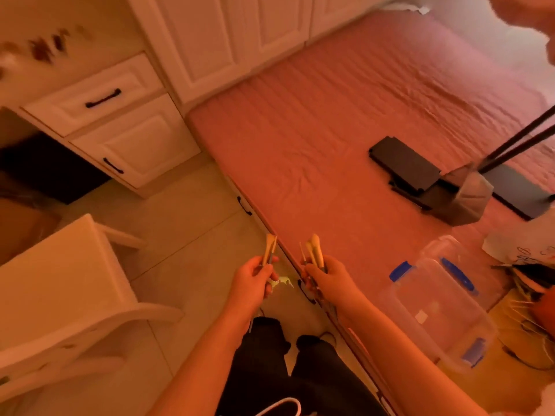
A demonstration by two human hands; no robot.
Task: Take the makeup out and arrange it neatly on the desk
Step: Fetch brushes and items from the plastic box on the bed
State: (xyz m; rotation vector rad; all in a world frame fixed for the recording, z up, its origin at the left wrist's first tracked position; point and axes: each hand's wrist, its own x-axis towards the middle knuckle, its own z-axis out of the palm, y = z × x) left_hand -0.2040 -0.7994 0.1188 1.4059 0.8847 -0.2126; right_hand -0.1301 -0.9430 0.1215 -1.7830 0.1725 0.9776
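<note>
My forearms reach out from the bottom edge, above my dark trousers (300, 373). My left hand (253, 279) is curled tight round the left bunch of brushes (269, 249). My fingers are wrapped on the handles, and the pale tips stand up and away from my knuckles. My right hand (326, 276) grips the right bunch of brushes (313, 250) the same way, heads pointing forward past my fingertips. How many brushes each bunch holds I cannot tell. The two hands are near each other but apart, and neither bunch touches the other.

Under my left fingers is pale tiled floor (195, 223). Under my right fingers runs the edge of the pink bed (330, 115). To the right of my right fingers, a clear plastic box (435, 313) with blue clasps lies on the bed. Well beyond those fingers, a flat black object (405, 163) also rests on the bed. To the left of my left fingers stands a white chair (60, 280). Far ahead and left of them are white drawers (96, 97) with black handles.
</note>
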